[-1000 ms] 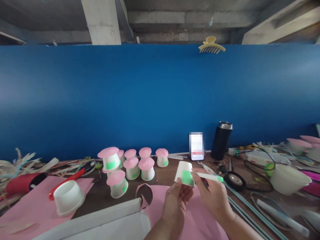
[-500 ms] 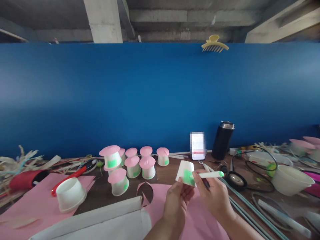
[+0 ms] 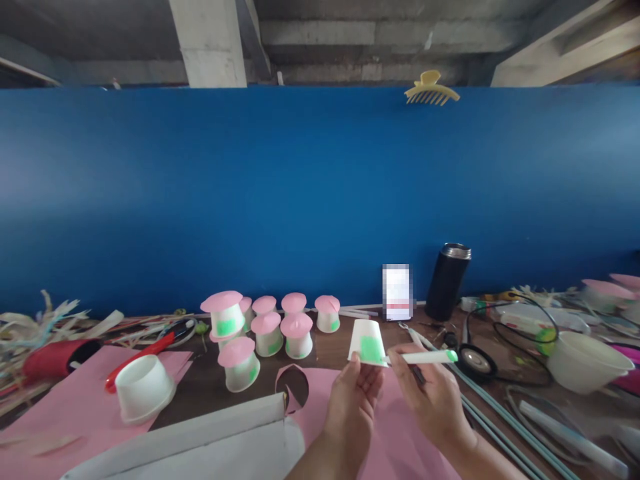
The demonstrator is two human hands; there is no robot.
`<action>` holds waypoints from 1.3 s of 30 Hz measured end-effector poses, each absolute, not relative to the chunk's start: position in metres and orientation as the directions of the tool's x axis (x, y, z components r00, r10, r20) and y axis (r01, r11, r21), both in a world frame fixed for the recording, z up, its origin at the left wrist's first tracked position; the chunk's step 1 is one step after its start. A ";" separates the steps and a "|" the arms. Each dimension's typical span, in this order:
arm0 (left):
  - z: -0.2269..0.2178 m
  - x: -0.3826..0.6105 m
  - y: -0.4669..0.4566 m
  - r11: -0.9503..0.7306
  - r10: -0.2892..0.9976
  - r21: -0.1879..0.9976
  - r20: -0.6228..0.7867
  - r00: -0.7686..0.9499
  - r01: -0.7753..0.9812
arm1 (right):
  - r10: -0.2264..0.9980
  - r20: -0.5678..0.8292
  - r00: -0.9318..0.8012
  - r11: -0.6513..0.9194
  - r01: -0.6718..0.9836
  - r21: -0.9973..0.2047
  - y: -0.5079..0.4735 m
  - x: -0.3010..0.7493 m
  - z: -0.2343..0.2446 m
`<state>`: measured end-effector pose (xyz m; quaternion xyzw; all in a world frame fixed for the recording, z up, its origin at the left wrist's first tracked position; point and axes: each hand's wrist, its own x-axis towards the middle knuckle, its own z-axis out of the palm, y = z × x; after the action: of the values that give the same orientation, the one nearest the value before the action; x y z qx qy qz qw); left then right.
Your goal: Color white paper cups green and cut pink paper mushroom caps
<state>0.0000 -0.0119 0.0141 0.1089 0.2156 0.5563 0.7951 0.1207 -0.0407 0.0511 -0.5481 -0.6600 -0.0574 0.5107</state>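
My left hand point(image 3: 356, 400) is closed on the lower part of a white paper cup point(image 3: 367, 333), which is turned upside down and tilted. A solid green patch is coloured on the cup's side near its rim. Between the fingers of my right hand point(image 3: 433, 393) is a white marker with a green end point(image 3: 425, 357), lying nearly level. Its tip points left, close to the cup's lower right edge; whether it touches I cannot tell. Pink paper point(image 3: 395, 427) lies beneath both hands.
Several upturned cups with pink paper tops and green patches point(image 3: 240, 370) stand left of centre. A plain white cup point(image 3: 143, 390) sits on pink paper at left. A phone point(image 3: 398, 293) and a dark flask point(image 3: 449, 283) stand against the blue partition. Cables and a cup point(image 3: 585, 360) lie right.
The marker has moved off the green patch to the cup's lower right edge. The cup has shifted slightly left and turned, and its green patch looks fuller and more even.
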 end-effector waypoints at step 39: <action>0.019 0.001 -0.007 0.370 0.907 0.364 -0.342 0.247 -0.855 | 0.630 0.761 0.157 0.474 0.698 -0.536 -0.040 0.123 0.049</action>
<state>0.0012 -0.0071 0.0187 0.0513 0.2536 0.5589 0.7878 0.1231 -0.0395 0.0488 -0.5119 -0.6486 -0.0306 0.5625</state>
